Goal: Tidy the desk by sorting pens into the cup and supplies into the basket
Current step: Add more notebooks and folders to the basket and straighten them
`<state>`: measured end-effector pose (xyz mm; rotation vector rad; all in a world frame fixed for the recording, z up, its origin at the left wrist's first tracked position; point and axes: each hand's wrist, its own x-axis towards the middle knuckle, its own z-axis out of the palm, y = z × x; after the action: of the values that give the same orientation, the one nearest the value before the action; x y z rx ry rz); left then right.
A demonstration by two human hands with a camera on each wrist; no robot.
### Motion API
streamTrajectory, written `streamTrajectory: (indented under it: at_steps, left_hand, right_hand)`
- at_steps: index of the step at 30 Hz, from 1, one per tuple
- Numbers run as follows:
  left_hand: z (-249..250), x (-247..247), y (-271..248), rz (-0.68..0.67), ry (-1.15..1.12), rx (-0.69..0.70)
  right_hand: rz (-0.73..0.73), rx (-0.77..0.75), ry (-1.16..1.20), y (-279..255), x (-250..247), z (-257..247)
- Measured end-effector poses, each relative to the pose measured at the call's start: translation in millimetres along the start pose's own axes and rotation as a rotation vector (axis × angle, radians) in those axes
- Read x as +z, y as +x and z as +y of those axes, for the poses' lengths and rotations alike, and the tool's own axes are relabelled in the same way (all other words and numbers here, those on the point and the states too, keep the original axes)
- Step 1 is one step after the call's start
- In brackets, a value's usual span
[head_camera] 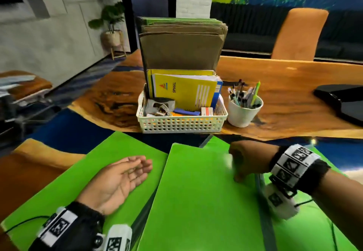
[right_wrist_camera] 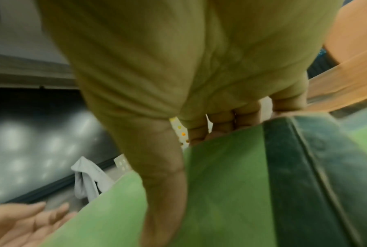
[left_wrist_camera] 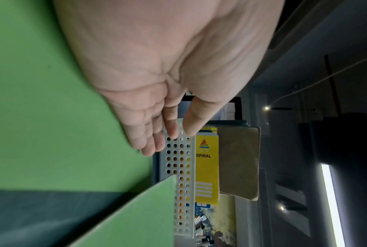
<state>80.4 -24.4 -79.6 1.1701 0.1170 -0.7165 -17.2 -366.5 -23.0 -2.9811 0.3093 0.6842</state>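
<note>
On the near-left of the desk (head_camera: 294,73), left hand (head_camera: 119,178) lies palm-up on a flat green folder (head_camera: 68,182), fingers relaxed, grasping nothing. Center: second green folder (head_camera: 196,201) is tilted, overlapping the first one's right edge; right hand (head_camera: 245,160) grips it at the far-right edge, thumb on top, fingers curled under per the right wrist view. Behind, white perforated basket (head_camera: 182,124) already has the yellow notebooks (head_camera: 184,91), a stapler-like item and small boxes in it; brown folders stand in a rack behind it. Right of the basket, just beside it, white cup (head_camera: 244,109) is full of pens (head_camera: 243,93); I see no loose pens on the desk. My read: pens are done, the supplies step is in hand, folders are what's left. Next move likely needs both folders squared into one stack with the free left hand, then stood upright, since they look too wide to go flat in the basket. Black object far right, can't identify.
</note>
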Motion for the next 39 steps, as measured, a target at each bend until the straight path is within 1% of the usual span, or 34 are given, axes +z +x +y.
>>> streamTrajectory:
  at_steps: [2,4,7,9,11,13,15,17,19,21,23,24,27,28,30,31,33,34,35,37,39]
  left_hand:
    - [-1,-3,3,0.027,-0.025,-0.001]
    - [-1,-2,3,0.043,-0.034,0.009]
    - [-1,-1,-2,0.028,-0.092,0.006]
    - [0,-7,-8,0.018,-0.177,0.007]
    - [-1,-17,-12,0.009,-0.265,0.053]
    - [2,-20,-17,-0.034,-0.236,0.138]
    - [13,-13,-25,-0.109,-0.130,0.232]
    - [33,-3,-27,-0.159,-0.068,0.299]
    - [58,9,-28,-0.156,0.022,0.385]
    - [90,23,-28,-0.099,0.076,0.480]
    - [127,32,-26,0.000,0.110,0.586]
    - [148,37,-28,0.040,0.133,0.646]
    - [232,37,-33,0.207,0.222,0.838]
    - [265,32,-32,0.266,0.285,0.907]
    - [325,22,-33,0.382,0.391,1.042]
    - [355,18,-30,0.436,0.432,1.085]
    - [408,8,-17,0.491,0.512,1.126]
    - [422,17,-20,0.489,0.527,1.131]
    - [437,24,-16,0.517,0.534,1.106]
    - [434,52,-25,0.544,0.595,1.077]
    - [430,66,-25,0.531,0.695,1.166]
  right_hand:
    - [0.104,-0.011,0.014,-2,-6,2]
    - [0.218,-0.037,0.086,-4,-20,4]
    - [0.323,-0.078,0.233,-16,-54,5]
    - [0.446,-0.094,0.319,-27,-81,10]
    - [0.598,-0.104,0.509,-36,-104,19]
    - [0.715,-0.156,0.787,-42,-119,22]
    - [0.768,-0.229,1.037,-45,-128,14]
    - [0.802,-0.296,1.219,-43,-131,-2]
    - [0.790,-0.323,1.301,-33,-132,-19]
    - [0.772,-0.350,1.305,-17,-136,-33]
    - [0.774,-0.361,1.247,1,-145,-43]
    - [0.780,-0.339,1.172,10,-153,-47]
    - [0.824,-0.188,0.812,35,-183,-53]
    - [0.855,-0.156,0.722,42,-195,-56]
    - [0.923,-0.139,0.550,56,-218,-63]
    - [0.940,-0.127,0.433,66,-230,-67]
    - [0.908,-0.067,0.150,82,-245,-76]
    - [0.869,-0.036,0.036,90,-249,-80]
    - [0.832,-0.012,-0.043,97,-253,-83]
    - [0.784,0.020,-0.125,106,-255,-86]
    - [0.811,0.033,-0.133,111,-254,-86]
